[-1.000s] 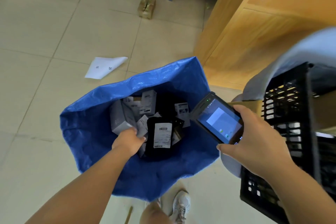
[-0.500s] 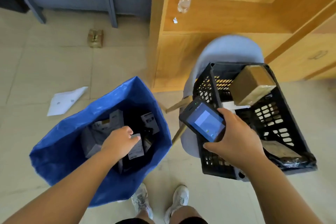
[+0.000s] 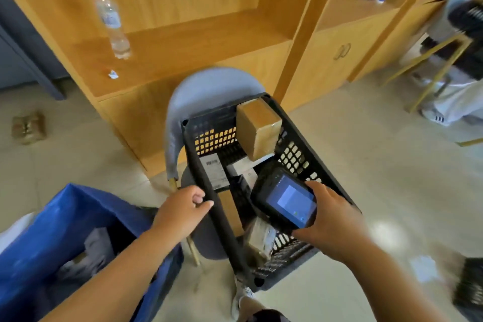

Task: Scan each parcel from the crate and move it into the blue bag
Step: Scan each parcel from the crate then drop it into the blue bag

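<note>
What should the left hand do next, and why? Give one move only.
Probably reach the left hand over the rim of the crate and pick up the white-labelled parcel just inside. That hand is empty at the rim, and the right hand holds the scanner above the crate, ready to scan.

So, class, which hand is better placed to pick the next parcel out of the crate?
Left. The left hand holds nothing and is by the rim of the crate; the right hand grips the scanner above the parcels.
</note>
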Motion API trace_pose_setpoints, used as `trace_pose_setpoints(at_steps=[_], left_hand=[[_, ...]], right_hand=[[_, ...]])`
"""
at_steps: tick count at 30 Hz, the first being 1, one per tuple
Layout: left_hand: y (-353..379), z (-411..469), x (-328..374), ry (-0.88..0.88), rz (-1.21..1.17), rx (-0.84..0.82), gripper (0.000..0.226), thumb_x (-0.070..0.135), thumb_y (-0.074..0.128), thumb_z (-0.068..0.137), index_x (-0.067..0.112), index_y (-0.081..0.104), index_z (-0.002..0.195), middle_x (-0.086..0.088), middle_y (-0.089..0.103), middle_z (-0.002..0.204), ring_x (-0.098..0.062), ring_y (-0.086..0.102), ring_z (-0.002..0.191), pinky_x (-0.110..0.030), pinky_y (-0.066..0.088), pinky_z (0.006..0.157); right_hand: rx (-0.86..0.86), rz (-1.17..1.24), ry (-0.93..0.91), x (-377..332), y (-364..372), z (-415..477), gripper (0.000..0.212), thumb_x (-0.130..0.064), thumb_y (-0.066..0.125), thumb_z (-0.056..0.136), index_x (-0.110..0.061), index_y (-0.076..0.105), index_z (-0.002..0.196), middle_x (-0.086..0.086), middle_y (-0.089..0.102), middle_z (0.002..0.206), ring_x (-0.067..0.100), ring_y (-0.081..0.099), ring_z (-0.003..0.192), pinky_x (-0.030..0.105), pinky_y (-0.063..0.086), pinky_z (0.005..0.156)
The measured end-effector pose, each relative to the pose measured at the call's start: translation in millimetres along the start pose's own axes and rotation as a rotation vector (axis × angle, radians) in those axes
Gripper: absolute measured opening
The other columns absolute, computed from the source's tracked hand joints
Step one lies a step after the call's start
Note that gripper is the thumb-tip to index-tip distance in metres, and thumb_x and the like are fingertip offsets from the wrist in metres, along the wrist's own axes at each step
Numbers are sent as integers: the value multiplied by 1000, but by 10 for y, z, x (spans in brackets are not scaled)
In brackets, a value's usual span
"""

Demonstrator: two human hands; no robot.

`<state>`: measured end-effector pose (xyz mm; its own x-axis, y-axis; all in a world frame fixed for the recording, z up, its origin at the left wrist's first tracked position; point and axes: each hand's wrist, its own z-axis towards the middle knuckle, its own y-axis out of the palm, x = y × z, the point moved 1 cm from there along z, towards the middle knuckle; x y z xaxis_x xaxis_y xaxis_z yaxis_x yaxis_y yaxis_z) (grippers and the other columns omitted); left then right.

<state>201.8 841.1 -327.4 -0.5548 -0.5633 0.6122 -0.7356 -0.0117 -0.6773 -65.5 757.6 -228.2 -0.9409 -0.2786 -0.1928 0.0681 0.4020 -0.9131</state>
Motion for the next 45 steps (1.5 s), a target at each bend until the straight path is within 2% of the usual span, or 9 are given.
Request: trace_pose_setpoints(at_steps=[9,15,20,23,28,33,37,41,45], left_hand=[[527,1167,1108,70,72,-47,42,43,61,87,27,51,125,8,55,120,-12,57,102,-32,48,84],[643,2001,1605,114,349,-30,76,47,54,90,24,14,151,-10,14,154,-36,32,134,-41,38,103],[800,2438,1800,77,454,-158,81,57,43,91,33,-5,151,-1,-17,158,-45,6,141,-51,25,112],[920,2503,1819,-26,425,-216,83,68,40,86,30,4,151,-1,-11,158,-44,15,139,-52,33,106],[982,2406,1721,-204,260,122,78,82,38,72,22,29,121,-8,23,128,-35,42,110,-45,52,78],[971,2360,1581,-342,121,233,60,59,50,79,23,25,120,-12,21,132,-39,39,108,-41,41,67],[951,2223,1400,-454,-142,225,81,57,61,72,36,17,137,-13,14,139,-37,40,104,-36,37,61],[813,2028,1142,-546,-403,176,95,54,68,72,44,7,145,-18,20,144,-39,45,109,-39,41,75],[695,1775,919,-385,-497,152,96,47,75,70,45,15,145,-3,41,141,-30,45,123,-48,42,99]], right_hand=[[-30,11,12,858,-431,953,89,-51,69,65,-32,22,138,-8,49,109,15,50,94,36,48,80],[27,22,59,1133,-482,1427,88,-51,68,62,-33,22,135,-12,41,96,12,47,82,30,43,70],[51,33,88,1263,-411,1659,89,-54,66,57,-35,23,133,-14,40,92,10,45,77,27,38,64],[48,48,98,1309,-369,1703,90,-55,66,55,-35,25,132,-16,41,92,9,44,77,27,37,63],[-6,59,104,1329,-285,1687,92,-57,67,57,-36,20,133,-17,40,95,7,45,82,28,41,70],[-22,73,104,1328,-245,1631,94,-57,67,55,-34,23,135,-18,40,96,7,46,83,31,46,75],[-12,83,98,1324,-259,1588,95,-57,69,55,-34,23,135,-17,41,94,8,46,81,31,45,73],[-3,86,83,1278,-268,1547,94,-56,70,56,-33,24,135,-15,42,96,10,46,82,31,44,73],[-2,108,60,1217,-258,1486,91,-53,69,59,-34,24,135,-13,47,97,12,50,83,31,44,71]])
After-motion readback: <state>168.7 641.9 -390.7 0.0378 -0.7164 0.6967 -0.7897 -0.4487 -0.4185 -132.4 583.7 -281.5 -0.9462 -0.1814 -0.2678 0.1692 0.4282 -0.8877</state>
